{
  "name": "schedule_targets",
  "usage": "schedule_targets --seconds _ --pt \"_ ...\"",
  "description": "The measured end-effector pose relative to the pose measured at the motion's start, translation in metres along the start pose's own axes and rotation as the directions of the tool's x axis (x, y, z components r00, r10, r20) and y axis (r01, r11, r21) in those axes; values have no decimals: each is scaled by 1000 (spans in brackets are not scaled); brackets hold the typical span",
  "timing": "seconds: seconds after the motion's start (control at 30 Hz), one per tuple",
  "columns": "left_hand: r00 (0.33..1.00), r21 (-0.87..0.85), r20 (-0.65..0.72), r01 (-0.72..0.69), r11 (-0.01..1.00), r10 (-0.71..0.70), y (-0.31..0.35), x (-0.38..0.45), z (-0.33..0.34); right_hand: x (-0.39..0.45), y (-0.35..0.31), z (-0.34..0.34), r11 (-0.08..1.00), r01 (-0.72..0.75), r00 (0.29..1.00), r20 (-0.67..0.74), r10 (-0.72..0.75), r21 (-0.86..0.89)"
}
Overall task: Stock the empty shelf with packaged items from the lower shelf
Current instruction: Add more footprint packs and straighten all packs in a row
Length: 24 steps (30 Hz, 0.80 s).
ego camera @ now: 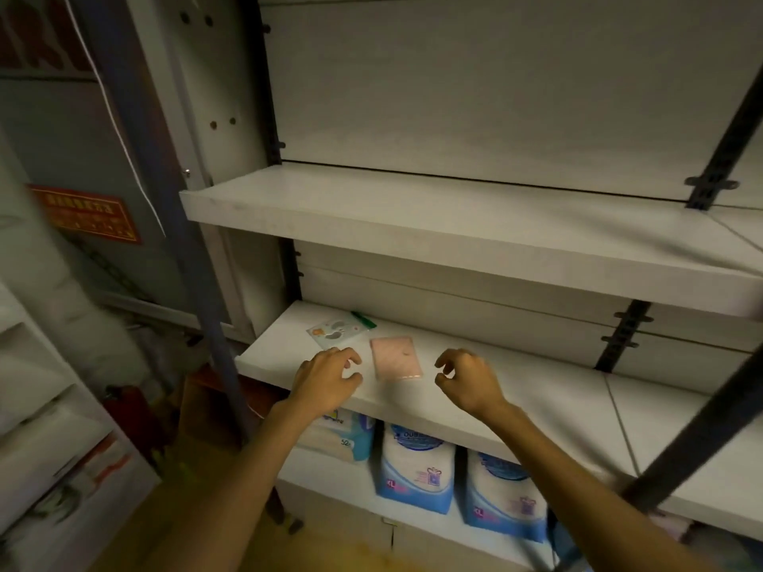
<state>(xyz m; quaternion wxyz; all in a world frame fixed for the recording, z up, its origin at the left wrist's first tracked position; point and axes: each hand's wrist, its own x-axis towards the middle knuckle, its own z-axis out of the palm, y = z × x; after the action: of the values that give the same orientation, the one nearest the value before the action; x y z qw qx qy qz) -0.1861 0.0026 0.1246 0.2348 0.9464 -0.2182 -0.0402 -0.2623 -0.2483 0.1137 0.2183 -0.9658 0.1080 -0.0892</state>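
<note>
Your left hand (328, 375) and right hand (466, 377) hover side by side over the front edge of the smooth white laminate middle shelf (536, 390), fingers loosely curled and holding nothing. Between your hands, just ahead of the fingertips, lies a flat pink rectangular packet (396, 359) with a glossy wrapper, apart from both hands. Beyond your left hand rests a thin pale card-like packet printed with footprint shapes (336, 330), and just past it a small green pen-shaped object (364, 319); whether the two touch is unclear. Below your wrists, on the lower shelf (330, 474), stand two soft, pillow-shaped blue-and-white plastic packs marked XL (417, 472) side by side, upright. Under your left wrist sits a smaller pale blue pack (351, 441), partly hidden by the shelf edge. Above both hands, a matt white upper shelf (413, 208) carries no goods. Dark slotted metal uprights (623, 340) frame the unit to your right.
</note>
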Motion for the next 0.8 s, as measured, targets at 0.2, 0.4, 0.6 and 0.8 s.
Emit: schedule_targets --seconds 0.2,0.4,0.6,0.8 --pt "989 59 84 116 991 -121 -70 79 -10 60 -8 45 990 -138 987 78 137 6" --pt "937 273 266 151 950 -226 -124 124 14 98 -11 87 950 -308 929 199 311 -46" --pt "928 270 258 198 942 -269 -166 168 29 113 -15 122 878 -469 827 303 474 -94" --pt "926 200 256 231 952 -278 -195 210 51 122 -16 147 803 -583 733 345 586 -123"
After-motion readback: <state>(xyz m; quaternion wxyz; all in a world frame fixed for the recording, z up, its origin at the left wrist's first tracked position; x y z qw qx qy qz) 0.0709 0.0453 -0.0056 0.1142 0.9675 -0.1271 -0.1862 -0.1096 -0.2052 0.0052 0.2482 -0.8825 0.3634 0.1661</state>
